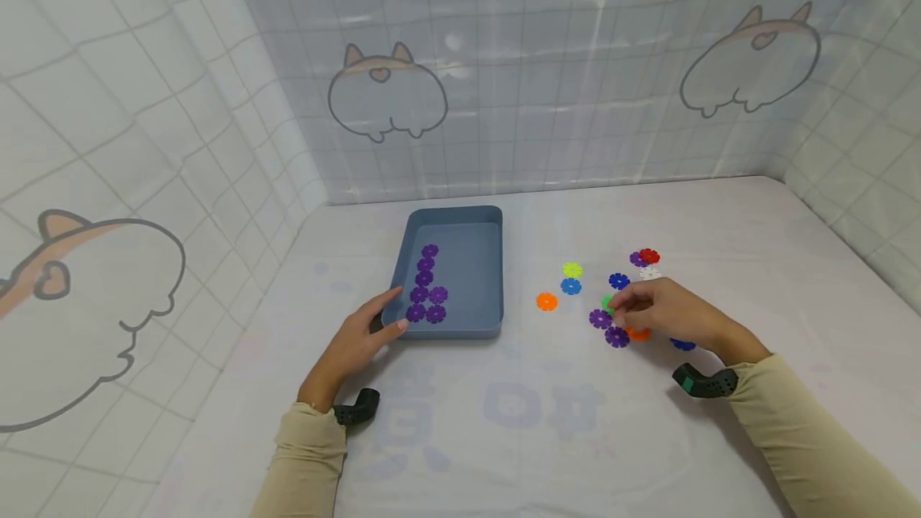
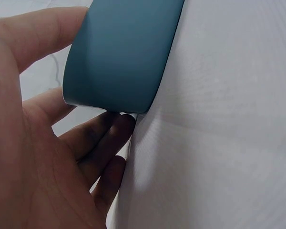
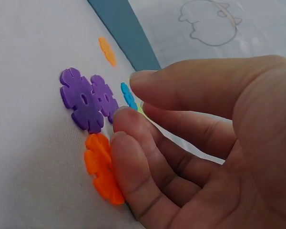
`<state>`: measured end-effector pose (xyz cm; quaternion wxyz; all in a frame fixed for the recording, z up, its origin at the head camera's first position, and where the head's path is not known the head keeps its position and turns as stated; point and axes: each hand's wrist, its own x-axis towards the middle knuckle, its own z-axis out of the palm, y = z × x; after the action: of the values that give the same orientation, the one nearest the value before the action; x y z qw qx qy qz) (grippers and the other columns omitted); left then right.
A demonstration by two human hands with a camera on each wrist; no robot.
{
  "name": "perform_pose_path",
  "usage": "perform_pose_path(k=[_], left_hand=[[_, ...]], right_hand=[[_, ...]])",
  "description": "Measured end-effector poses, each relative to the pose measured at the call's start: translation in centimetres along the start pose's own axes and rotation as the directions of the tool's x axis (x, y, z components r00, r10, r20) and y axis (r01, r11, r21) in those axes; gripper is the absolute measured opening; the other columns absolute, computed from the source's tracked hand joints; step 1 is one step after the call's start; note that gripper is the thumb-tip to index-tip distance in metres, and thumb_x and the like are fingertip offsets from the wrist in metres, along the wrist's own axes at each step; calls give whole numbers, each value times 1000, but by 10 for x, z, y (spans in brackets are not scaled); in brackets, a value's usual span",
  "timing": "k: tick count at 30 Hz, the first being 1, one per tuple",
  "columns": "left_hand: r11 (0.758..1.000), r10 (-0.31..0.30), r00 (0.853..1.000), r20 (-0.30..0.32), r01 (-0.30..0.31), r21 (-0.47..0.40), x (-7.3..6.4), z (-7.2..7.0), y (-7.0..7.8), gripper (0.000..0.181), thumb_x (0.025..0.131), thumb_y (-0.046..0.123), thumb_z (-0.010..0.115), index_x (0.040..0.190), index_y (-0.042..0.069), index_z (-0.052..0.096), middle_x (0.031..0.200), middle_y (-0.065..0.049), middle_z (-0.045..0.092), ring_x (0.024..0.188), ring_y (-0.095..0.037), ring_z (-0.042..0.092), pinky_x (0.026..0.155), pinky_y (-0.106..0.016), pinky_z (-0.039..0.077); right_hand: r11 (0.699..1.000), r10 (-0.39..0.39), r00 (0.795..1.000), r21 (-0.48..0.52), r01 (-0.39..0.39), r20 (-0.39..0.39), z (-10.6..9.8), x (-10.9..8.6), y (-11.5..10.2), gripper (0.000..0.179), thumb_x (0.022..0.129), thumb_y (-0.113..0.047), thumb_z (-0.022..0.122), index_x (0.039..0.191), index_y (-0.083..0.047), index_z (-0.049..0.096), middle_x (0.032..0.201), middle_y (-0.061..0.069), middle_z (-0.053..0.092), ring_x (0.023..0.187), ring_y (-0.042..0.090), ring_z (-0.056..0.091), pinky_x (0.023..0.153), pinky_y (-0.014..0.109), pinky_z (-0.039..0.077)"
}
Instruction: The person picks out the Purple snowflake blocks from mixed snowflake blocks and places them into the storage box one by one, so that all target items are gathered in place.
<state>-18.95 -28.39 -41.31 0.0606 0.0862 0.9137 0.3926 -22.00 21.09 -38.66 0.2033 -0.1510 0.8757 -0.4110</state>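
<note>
In the head view my left hand [image 1: 361, 340] spans the near-left corner of a blue-grey tray [image 1: 489, 334]. Thumb and index finger rest against its rim, while in the left wrist view the other fingers bend loosely beside the tray wall [image 2: 119, 52]. Several purple flower-shaped discs [image 1: 425, 278] lie inside it, toward the left. Over the loose discs on the right hovers my right hand [image 1: 672, 314], its fingers bent and a gap between thumb and fingertips. A green disc [image 1: 608, 304] shows at those fingertips. Near them lie purple discs [image 3: 82, 101] and an orange disc [image 3: 102, 169].
Between tray and right hand are an orange disc [image 1: 547, 301], a yellow disc [image 1: 572, 269] and a light blue disc [image 1: 571, 286]. Beyond the hand lie a dark blue disc [image 1: 619, 281], a white disc [image 1: 650, 272] and a red disc [image 1: 650, 256]. A white cloth covers the table.
</note>
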Motion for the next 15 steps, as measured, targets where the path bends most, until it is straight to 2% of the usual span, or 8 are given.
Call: perform_pose_path(k=[6, 15], left_hand=[[1000, 3, 1000, -3, -3, -1, 0, 0, 0, 72, 98, 50, 61, 158, 21, 35, 162, -12, 28, 149, -37, 22, 117, -60, 19], [1000, 1, 1000, -4, -1, 3, 1, 1, -2, 72, 98, 51, 60, 158, 22, 35, 162, -11, 28, 149, -36, 22, 117, -60, 19]], right_hand=[[1000, -29, 999, -3, 29, 26, 3, 0, 3, 25, 93, -15, 70, 116, -6, 69, 107, 4, 67, 97, 22, 61, 81, 28, 55], [996, -64, 997, -54, 67, 48, 7, 1, 1, 28, 85, -18, 80, 109, -8, 69, 94, 3, 64, 86, 22, 57, 73, 29, 52]])
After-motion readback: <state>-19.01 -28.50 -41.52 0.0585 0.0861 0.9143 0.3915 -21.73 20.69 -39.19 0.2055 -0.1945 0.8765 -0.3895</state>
